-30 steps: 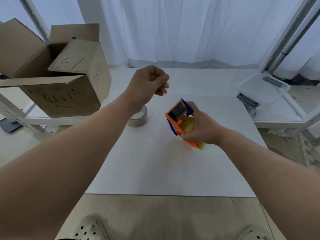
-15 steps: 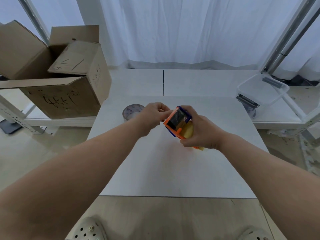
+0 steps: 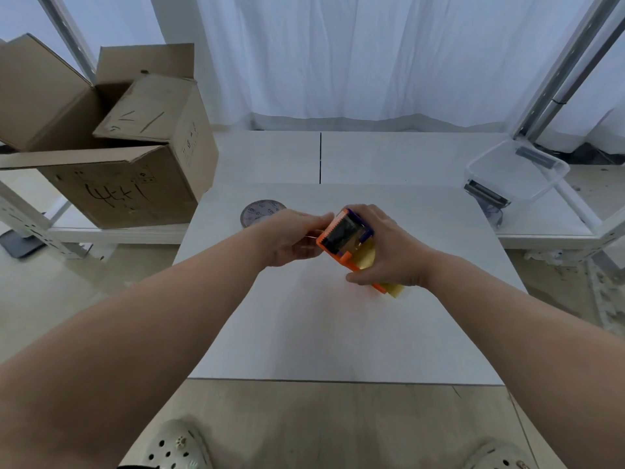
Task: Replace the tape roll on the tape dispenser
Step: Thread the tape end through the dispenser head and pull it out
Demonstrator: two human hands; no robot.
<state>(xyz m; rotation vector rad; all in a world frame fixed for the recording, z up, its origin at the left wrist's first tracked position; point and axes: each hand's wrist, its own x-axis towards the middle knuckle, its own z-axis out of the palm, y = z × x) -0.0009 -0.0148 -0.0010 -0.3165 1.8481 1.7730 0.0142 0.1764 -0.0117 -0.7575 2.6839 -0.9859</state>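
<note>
Nearest us, the table (image 3: 338, 333) stretches up toward the grip. There our right hand (image 3: 395, 252) wraps the tape dispenser (image 3: 345, 231) from the right, fingers over its far side and thumb at its near end, holding it tilted. Whether its low end rests on the table we cannot tell. A yellowish roll (image 3: 367, 257) sits inside the grip, in the dispenser's frame. Against the dispenser's toothed edge, left of the grip, our left hand (image 3: 292, 236) has its fingers curled together. Whether they pinch a tape end we cannot tell. Just beyond that hand, 1 more tape roll (image 3: 258, 211) lies flat on the table. Far left of the grip stand 2 cardboard boxes (image 3: 128, 184), and far right a clear plastic bin (image 3: 521, 174).

We judge the roll seated and the tape being led to the cutter. 3 risks follow:
- Knuckles could scrape the teeth if the left hand pulls across them.
- The tape could fold onto itself if drawn at a slant.
- The roll could slip out if the right hand loosens.
</note>
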